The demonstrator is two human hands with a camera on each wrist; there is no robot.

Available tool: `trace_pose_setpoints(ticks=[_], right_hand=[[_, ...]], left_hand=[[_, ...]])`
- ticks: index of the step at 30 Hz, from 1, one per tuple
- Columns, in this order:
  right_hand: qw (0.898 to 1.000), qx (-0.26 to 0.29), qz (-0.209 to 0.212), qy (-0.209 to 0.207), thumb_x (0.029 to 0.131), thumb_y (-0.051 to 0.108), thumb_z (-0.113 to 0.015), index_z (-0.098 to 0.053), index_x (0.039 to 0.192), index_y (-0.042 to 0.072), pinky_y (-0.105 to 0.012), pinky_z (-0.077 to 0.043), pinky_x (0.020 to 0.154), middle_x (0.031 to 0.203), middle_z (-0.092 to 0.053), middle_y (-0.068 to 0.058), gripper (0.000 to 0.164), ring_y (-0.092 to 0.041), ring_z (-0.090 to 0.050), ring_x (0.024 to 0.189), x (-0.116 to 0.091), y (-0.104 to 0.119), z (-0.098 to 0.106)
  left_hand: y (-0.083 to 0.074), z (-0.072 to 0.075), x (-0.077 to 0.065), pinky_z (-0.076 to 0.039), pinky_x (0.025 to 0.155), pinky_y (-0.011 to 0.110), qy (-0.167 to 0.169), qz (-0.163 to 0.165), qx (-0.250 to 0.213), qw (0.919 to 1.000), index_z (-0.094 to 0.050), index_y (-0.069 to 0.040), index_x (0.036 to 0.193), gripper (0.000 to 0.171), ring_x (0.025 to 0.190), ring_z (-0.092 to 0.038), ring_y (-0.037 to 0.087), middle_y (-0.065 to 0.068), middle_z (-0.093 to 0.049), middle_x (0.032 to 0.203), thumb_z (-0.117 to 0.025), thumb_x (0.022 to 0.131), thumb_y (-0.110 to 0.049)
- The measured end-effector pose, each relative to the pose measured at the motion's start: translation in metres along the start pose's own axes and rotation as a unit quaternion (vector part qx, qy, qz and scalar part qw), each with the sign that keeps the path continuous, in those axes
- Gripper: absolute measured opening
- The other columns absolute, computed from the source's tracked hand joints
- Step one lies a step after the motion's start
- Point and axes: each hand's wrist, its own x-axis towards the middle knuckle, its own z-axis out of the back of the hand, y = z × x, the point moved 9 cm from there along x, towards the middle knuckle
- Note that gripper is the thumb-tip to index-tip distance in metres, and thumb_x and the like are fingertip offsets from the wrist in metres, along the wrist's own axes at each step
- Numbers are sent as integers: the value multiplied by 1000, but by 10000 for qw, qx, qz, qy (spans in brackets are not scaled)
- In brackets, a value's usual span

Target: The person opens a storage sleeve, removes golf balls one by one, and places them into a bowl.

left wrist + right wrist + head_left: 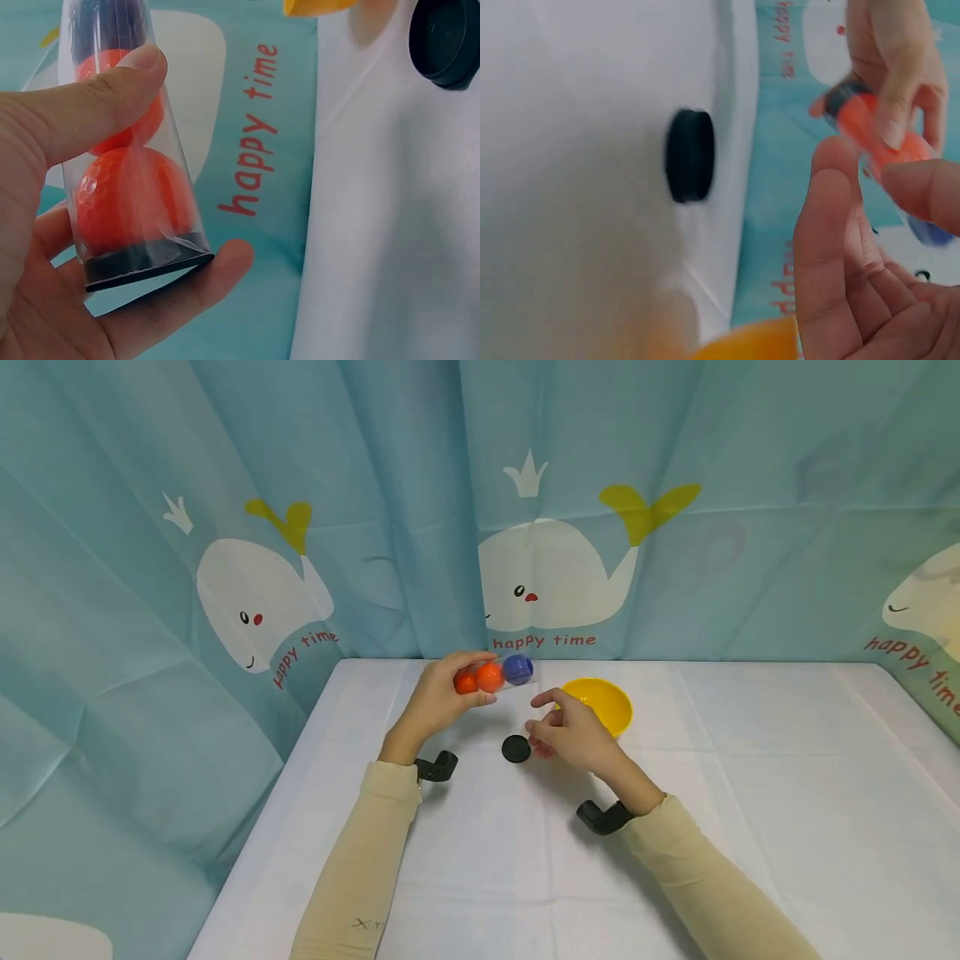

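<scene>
My left hand (442, 692) grips a clear plastic tube (171, 135) above the far part of the table, thumb on one side and fingers behind. Inside sit two orange dimpled golf balls (135, 202), with a blue-purple round piece (517, 669) at the right end. A black cap (146, 261) closes the tube's end near the left fingers. My right hand (573, 735) hovers with loosely bent fingers, holding nothing, between the tube and a yellow bowl (617, 708). A loose round black cap (516, 748) lies on the table just left of the right fingers.
The table (480, 860) has a white cloth over it. A light-blue curtain (420, 527) with printed whales hangs along the back and left. Black wrist-camera mounts (603, 817) stick out below both wrists.
</scene>
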Motion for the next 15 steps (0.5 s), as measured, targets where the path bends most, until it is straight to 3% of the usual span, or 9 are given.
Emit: trace_pose_setpoints(ticks=[6,15], right_hand=[[9995,54,309,-61,100,21,-66,-50,133,2,-29,-58,71,96,-73,-23,42,-33,-69,78,-2,7,25],[9982,-114,504,-304,99,20,-65,-53,133,4,-31,-58,76,99,-72,-19,39,-27,-68,81,-4,7,56]], left_hand=[[-4,-3,1,-49,108,48,-49,-100,154,9998,-67,-22,134,57,124,-61,28,5,-66,137,-88,81,-19],[-10,-7,1,-51,105,45,-83,-250,378,9989,-69,-21,132,57,119,-63,27,7,-69,131,-90,79,-17]])
